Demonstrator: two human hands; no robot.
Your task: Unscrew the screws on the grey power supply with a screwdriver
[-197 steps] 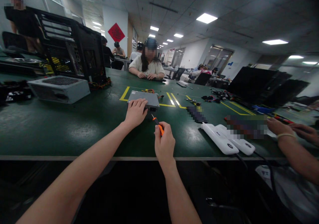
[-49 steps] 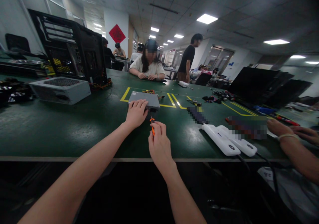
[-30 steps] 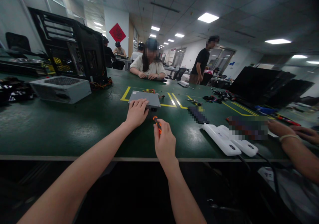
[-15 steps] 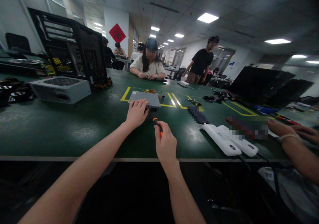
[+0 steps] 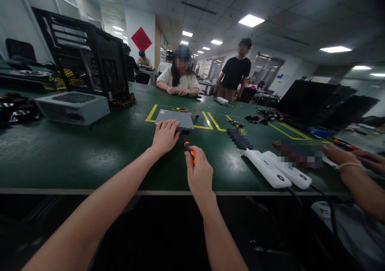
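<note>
A small grey metal computer power supply (image 5: 182, 117) lies on the green table in front of me, with a dark socket on the end facing me. My left hand (image 5: 165, 136) grips it from its near left side, fingers over the top cover; the thumb is hidden. In my right hand (image 5: 201, 168) is a screwdriver with an orange and black handle (image 5: 192, 153), clasped between thumb and fingers. It points up towards the near end of the power supply. Its thin tip is hard to make out against the dark table.
A larger grey power supply (image 5: 73, 107) and an open black computer case (image 5: 87, 58) stand left. Two white devices (image 5: 267, 168) with cables lie right, near a co-worker's hands (image 5: 345, 156). Black monitors (image 5: 319, 102) stand far right. Another person sits across the table (image 5: 120, 162).
My right hand and the screwdriver have shifted very slightly; the left hand and power supply stay in place. In the background, the standing person has moved left.
</note>
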